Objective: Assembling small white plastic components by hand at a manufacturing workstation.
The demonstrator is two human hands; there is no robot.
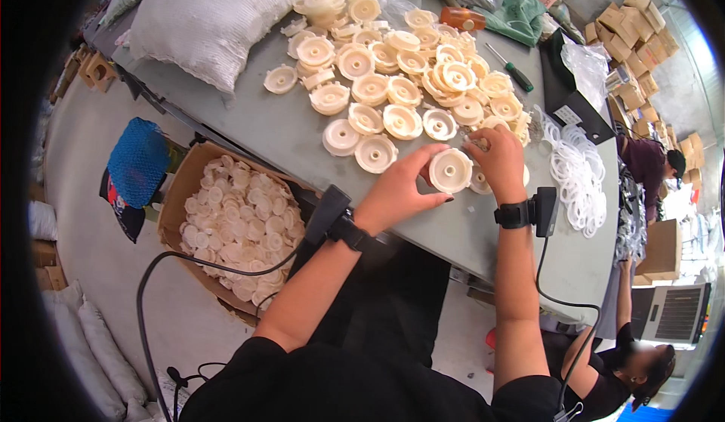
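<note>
My left hand grips a round cream plastic cap by its left edge, its hollow side with a central hub facing up. Just right of the cap, my right hand has thumb and forefinger pinched together; whatever lies between them is too small to make out. Beyond both hands, a heap of similar cream caps covers the middle of the grey table. To the right of my right hand lies a pile of white rings.
A cardboard box full of small whitish plastic discs stands below the table's left edge. A white sack, an orange-headed hammer, a green-handled screwdriver and a black box lie around the heap. A co-worker sits at the right.
</note>
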